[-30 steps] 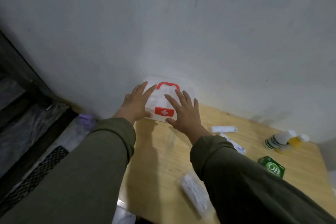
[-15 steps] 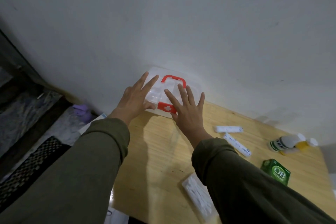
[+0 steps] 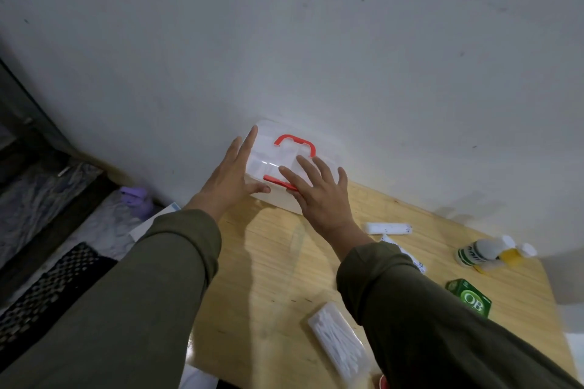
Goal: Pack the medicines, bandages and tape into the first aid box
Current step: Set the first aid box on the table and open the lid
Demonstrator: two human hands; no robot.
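Observation:
A clear plastic first aid box (image 3: 278, 155) with a red handle and red front latch stands closed at the table's far left corner, against the wall. My left hand (image 3: 229, 178) lies flat against the box's left side, fingers straight, thumb at the front. My right hand (image 3: 319, 196) rests spread over the lid's front right, covering part of the red latch. On the table lie a white roll (image 3: 388, 228), a white printed tube (image 3: 407, 254) partly behind my right sleeve, a green box (image 3: 469, 297), small bottles (image 3: 486, 253) and a clear pack of white swabs (image 3: 339, 341).
The wooden table (image 3: 271, 268) meets a white wall behind. To the left, below the table's edge, are a purple object (image 3: 136, 197), a black mesh mat (image 3: 47, 290) and white paper (image 3: 151, 221). A red item (image 3: 383, 383) shows at the front edge.
Both hands have slid further over the box: the left up along its left side, the right onto the lid. The red latch is now mostly covered.

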